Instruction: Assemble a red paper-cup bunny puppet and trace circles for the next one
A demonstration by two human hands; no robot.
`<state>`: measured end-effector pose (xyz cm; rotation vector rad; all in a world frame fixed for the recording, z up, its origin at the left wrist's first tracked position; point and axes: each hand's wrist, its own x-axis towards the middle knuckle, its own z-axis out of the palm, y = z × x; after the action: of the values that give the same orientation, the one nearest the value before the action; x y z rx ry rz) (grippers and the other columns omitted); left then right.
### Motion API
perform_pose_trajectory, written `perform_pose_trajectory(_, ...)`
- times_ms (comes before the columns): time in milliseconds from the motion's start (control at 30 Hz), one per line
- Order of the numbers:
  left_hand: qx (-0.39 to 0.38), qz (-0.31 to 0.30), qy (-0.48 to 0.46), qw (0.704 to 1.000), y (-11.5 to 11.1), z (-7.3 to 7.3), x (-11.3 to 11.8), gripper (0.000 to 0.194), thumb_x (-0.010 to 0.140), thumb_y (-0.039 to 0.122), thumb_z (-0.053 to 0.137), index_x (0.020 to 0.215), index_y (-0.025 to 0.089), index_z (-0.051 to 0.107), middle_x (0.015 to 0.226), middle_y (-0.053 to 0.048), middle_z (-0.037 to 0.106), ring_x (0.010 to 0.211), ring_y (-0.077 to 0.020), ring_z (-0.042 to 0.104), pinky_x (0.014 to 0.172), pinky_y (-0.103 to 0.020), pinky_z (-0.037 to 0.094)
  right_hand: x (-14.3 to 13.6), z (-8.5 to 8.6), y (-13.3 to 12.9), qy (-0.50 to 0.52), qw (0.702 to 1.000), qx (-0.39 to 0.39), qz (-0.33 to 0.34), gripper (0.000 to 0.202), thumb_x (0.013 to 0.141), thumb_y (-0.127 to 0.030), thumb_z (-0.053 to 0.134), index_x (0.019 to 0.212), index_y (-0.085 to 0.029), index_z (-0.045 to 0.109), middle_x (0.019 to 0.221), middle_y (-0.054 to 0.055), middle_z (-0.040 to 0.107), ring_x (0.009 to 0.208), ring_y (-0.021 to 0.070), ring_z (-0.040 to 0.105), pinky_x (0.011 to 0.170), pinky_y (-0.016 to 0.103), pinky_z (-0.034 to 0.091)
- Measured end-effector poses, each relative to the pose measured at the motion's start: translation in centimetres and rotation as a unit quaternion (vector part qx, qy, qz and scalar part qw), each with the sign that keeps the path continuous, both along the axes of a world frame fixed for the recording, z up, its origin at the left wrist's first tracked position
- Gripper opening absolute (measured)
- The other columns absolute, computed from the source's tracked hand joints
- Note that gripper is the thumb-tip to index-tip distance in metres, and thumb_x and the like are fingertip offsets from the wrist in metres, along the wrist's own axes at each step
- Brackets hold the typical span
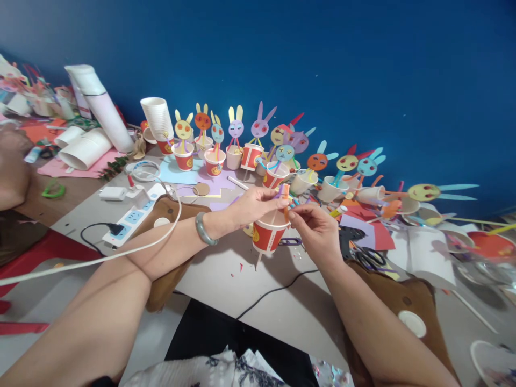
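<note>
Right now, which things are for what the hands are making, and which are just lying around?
For the making, it looks like:
- nearest red-and-white paper cup
- stick poking out below it
- orange paper strip

Probably just lying around:
- white flask
- white charger
- pink paper

Front cup (268, 239): smooth paper, slight sheen. Orange strip (286, 190): matt paper. Rabbit faces (260, 128): matt coloured paper. Bracelet (201, 228): polished, glossy, stonelike. Power strip (135, 216): smooth white plastic. Brown mat (389, 293): matt, clothlike. Wall (322, 70): smooth, low sheen. Red stool (52, 250): smooth plastic.
</note>
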<state>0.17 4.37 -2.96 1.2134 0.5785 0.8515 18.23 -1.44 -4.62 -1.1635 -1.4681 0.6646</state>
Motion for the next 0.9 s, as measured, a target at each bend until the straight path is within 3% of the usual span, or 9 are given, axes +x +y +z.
perform_pose_trajectory(267,-0.015,0.014,0.006,1.0,0.1,-0.5,0.1,0.028,0.078,0.038,0.084,0.085,0.013,0.075,0.082,-0.002,0.073,0.076,-0.0113,0.063,0.073,-0.027,0.048,0.3,-0.3,0.3,0.027,0.998,-0.06,0.011,0.022,0.079,-0.039,0.084,0.076,-0.021,0.072,0.068,0.001,0.07,0.06,0.0132,0.061,0.061,0.028,0.051)
perform_pose_trajectory(533,-0.029,-0.003,0.017,0.999,-0.1,0.2,-0.1,0.025,0.075,0.034,0.086,0.081,0.014,0.073,0.078,-0.001,0.072,0.073,-0.0119,0.064,0.072,-0.027,0.05,0.3,-0.7,0.3,0.02,0.994,-0.104,0.035,0.027,0.081,-0.046,0.082,0.08,-0.021,0.073,0.068,-0.001,0.068,0.059,0.0122,0.058,0.061,0.028,0.049)
perform_pose_trajectory(767,-0.025,-0.003,0.013,1.0,0.4,0.4,-0.3,0.023,0.082,0.034,0.081,0.085,0.013,0.073,0.083,-0.005,0.075,0.077,-0.0144,0.068,0.076,-0.03,0.053,0.2,-1.1,0.5,0.01,0.998,-0.061,-0.02,0.041,0.091,-0.061,0.07,0.081,-0.021,0.067,0.058,-0.004,0.059,0.057,0.0124,0.055,0.062,0.029,0.047)
perform_pose_trajectory(900,-0.009,0.018,0.033,0.999,0.6,1.0,-0.7,0.022,0.085,0.034,0.079,0.084,0.013,0.073,0.08,-0.004,0.074,0.073,-0.0124,0.065,0.074,-0.028,0.05,-0.3,0.5,-0.6,0.018,0.998,0.004,-0.058,0.034,0.091,-0.056,0.072,0.086,-0.023,0.065,0.067,-0.003,0.063,0.058,0.0128,0.057,0.061,0.029,0.05)
